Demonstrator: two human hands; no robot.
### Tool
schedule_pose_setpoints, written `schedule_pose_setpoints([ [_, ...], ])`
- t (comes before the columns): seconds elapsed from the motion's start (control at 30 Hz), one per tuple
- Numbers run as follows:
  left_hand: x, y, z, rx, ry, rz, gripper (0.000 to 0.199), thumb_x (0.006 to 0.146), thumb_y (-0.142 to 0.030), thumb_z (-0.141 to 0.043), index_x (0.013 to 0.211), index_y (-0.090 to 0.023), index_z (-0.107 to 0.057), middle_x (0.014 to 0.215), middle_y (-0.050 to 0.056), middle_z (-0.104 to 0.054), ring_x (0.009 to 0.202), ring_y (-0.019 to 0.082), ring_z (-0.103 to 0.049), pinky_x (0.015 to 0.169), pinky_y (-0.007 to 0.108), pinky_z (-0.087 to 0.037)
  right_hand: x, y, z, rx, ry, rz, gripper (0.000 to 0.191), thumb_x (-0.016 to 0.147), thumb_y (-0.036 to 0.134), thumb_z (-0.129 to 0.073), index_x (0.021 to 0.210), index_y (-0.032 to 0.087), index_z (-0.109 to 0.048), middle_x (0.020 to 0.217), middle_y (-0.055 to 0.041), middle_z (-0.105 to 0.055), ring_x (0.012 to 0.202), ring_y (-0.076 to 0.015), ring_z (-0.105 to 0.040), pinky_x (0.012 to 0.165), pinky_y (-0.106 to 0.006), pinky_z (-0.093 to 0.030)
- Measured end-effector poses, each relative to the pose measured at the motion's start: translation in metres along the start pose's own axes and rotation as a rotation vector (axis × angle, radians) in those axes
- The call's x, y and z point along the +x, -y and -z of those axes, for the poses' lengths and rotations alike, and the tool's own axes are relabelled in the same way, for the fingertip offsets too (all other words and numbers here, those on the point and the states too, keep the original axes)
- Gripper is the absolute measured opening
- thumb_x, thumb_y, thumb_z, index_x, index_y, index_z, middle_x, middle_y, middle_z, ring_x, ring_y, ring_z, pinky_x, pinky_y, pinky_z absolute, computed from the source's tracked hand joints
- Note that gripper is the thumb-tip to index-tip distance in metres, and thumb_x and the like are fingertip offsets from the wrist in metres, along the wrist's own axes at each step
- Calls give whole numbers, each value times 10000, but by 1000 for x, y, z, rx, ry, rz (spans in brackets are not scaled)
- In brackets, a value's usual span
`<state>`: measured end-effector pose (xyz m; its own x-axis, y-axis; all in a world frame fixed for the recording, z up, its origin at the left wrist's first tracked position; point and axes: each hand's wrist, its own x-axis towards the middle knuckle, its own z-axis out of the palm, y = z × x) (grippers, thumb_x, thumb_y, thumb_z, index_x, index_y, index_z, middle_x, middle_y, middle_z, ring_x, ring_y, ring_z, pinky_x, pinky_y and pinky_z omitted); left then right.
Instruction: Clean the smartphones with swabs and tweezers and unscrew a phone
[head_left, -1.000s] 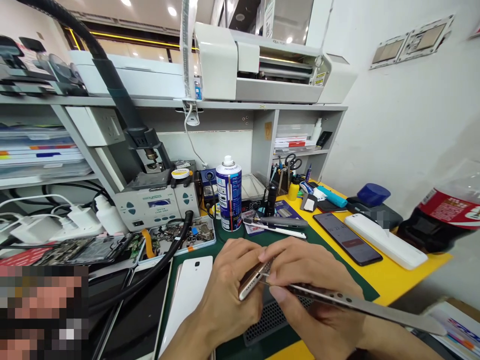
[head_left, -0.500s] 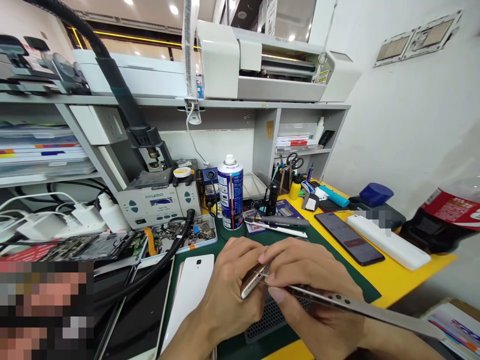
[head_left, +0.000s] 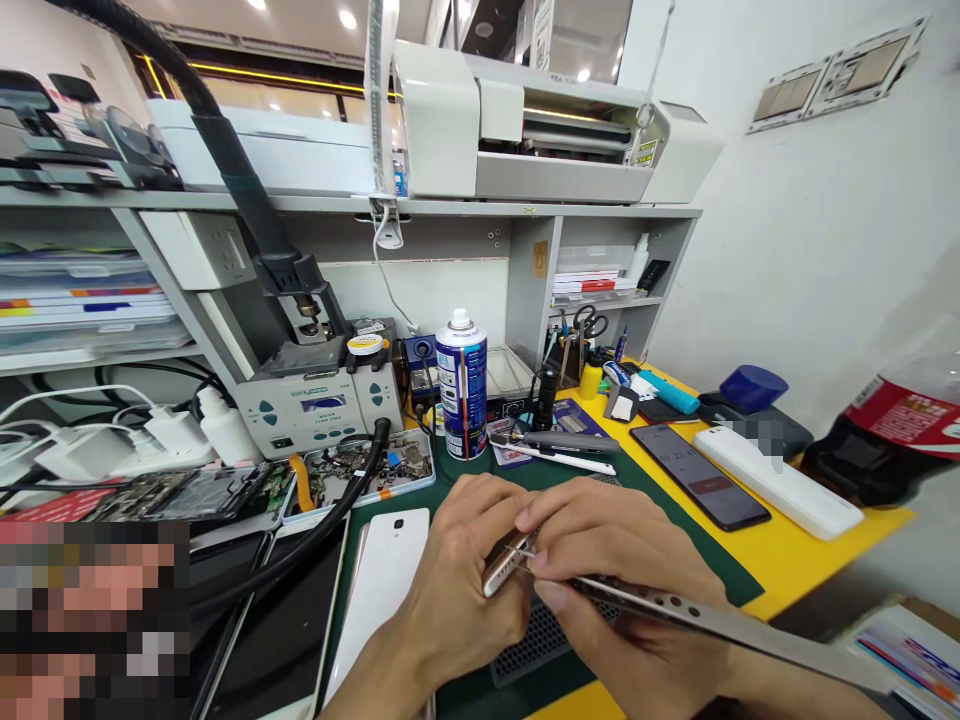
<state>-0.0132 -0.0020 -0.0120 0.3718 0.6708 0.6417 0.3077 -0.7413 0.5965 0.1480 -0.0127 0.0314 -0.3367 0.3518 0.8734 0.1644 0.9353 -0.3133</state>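
Observation:
In the head view, my left hand (head_left: 469, 570) is wrapped around a slim phone (head_left: 504, 572), its light-coloured end with a row of small holes turned towards me. Most of the phone is hidden by my fingers. My right hand (head_left: 630, 570) pinches long metal tweezers (head_left: 697, 612) with round holes along the body. Their thin tips meet the phone's end edge, where the fingers of both hands come close together. Under the hands lies a dark perforated pad (head_left: 536, 645) on the green mat (head_left: 469, 695). A white phone (head_left: 379, 590) rests left of my left hand.
A blue spray can (head_left: 461, 390) stands behind my hands, beside a tray of phone parts (head_left: 409, 465). A black hose (head_left: 315, 540) crosses the left side. On the right are a dark phone (head_left: 701, 475), a white bar-shaped case (head_left: 780, 482) and a cola bottle (head_left: 892, 430).
The tweezers have tilted slightly, their rear end now a little lower, with the tips still at the phone's edge. Both hands have stayed almost in place.

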Motion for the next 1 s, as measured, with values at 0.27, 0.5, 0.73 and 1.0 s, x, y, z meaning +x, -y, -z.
schedule_pose_setpoints([
  [0.27, 3, 0, 0, 13, 2, 2, 273, 728, -49, -487, 892, -209, -636, 888, 42, -673, 803, 205, -573, 720, 356, -405, 1, 3, 3, -27, 14, 8, 231, 730, 9, -587, 869, 178, -663, 747, -33, -727, 785, -174, -721, 780, -286, -606],
  [0.5, 3, 1, 0, 11, 3, 2, 266, 729, -46, -483, 877, -212, -631, 878, 46, -666, 814, 207, -579, 725, 356, -406, 1, 0, 3, -26, 13, 13, 223, 715, 2, -592, 852, 162, -665, 743, -40, -722, 786, -173, -722, 791, -276, -602],
  [0.73, 3, -1, 1, 4, -7, -2, 269, 730, -46, -487, 881, -215, -630, 882, 38, -668, 809, 202, -580, 719, 352, -407, -1, 1, 3, -27, 25, -7, 222, 741, 25, -584, 881, 176, -668, 749, -44, -723, 795, -186, -720, 772, -309, -613],
  [1.0, 2, -1, 1, 5, 5, 5, 261, 716, -47, -498, 873, -211, -627, 872, 46, -662, 826, 210, -587, 728, 358, -408, -1, 0, 3, -20, 31, 5, 224, 727, 14, -597, 877, 166, -667, 767, -48, -725, 812, -178, -720, 797, -293, -604],
])
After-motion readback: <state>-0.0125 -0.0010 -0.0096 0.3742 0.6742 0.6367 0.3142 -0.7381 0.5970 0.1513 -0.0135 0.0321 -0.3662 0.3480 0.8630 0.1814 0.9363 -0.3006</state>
